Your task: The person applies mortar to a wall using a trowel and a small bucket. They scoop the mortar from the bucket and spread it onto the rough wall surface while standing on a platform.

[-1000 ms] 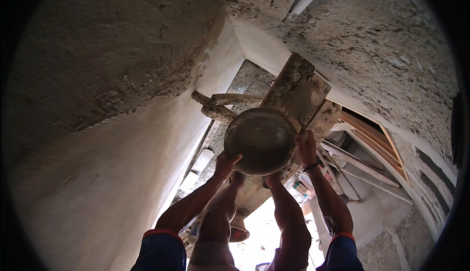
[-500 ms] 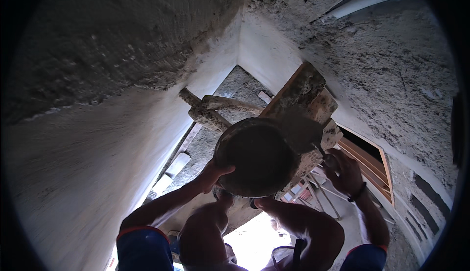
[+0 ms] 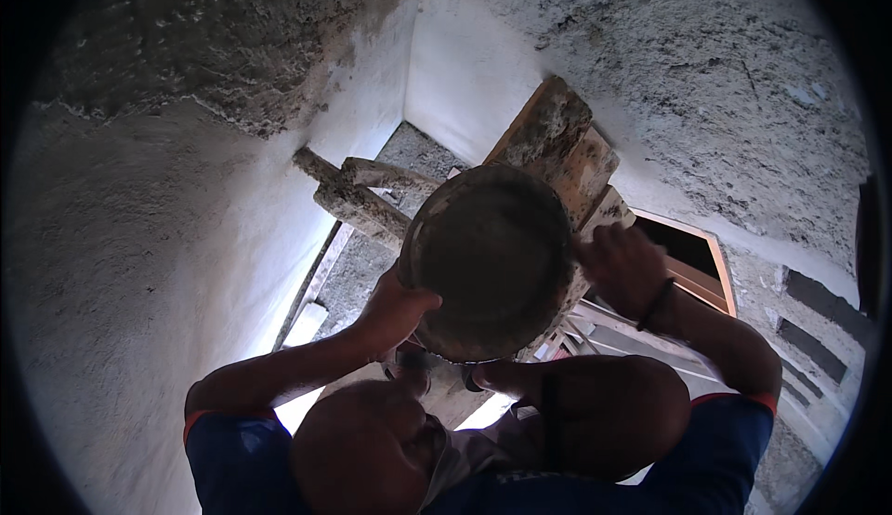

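And here it is, a platform of rough wooden planks point(image 3: 604, 210) slanting down from near the corner, a dark, blotchy board point(image 3: 546, 123) at its far end and a paler board point(image 3: 589, 164) right beside it! Two stained timbers point(image 3: 362, 208) jut out on the left, toward the wall, while the person's feet point(image 3: 413, 366) show dimly on the near stretch. The round basin point(image 3: 488, 264) covers the middle, and whether it touches the planks can't be told!

"Where's the left hand point(image 3: 386, 318)?"
"Seven o'clock from centre, thumb point(image 3: 424, 301) pointing toward three, other fingers hidden."
"And the right hand point(image 3: 624, 269)?"
"Just past three, blurred, knuckles bent, right elbow point(image 3: 764, 366) out at four."
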Motion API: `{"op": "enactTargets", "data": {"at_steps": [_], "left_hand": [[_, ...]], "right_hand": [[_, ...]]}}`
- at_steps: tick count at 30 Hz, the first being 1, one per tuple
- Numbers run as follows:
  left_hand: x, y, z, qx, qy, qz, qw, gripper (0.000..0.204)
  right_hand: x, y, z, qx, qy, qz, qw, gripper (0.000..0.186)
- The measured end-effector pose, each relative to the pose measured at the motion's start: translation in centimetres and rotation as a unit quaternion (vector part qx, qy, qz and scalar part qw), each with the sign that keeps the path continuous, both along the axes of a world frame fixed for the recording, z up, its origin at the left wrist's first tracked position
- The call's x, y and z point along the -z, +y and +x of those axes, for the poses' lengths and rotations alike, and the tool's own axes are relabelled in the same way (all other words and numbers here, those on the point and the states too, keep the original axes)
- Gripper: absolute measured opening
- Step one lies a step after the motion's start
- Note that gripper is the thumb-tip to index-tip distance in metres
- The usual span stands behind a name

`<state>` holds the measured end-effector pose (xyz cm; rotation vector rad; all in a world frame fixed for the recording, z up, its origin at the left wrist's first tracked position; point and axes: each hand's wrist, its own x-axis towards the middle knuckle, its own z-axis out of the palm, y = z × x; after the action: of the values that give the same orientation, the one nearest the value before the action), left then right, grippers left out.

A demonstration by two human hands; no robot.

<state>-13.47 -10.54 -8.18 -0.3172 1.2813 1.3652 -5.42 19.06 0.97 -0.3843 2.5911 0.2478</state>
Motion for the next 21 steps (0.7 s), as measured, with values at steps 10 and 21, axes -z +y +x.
{"op": "enactTargets", "data": {"at_steps": [10, 21], "left_hand": [[-0.2, 0.3, -0.5, 0.038, 0.028, -0.067, 0.997, 0.043], [1.5, -1.8, -1.1, 0.038, 0.050, -0.070, 0.996, 0.044]], "right_hand": [[7.1, 0.4, 5.0, 0.121, -0.052, -0.328, 0.935, 0.040], [-1.5, 1.8, -0.8, 0.045, 0.031, -0.382, 0.923, 0.042]]}}
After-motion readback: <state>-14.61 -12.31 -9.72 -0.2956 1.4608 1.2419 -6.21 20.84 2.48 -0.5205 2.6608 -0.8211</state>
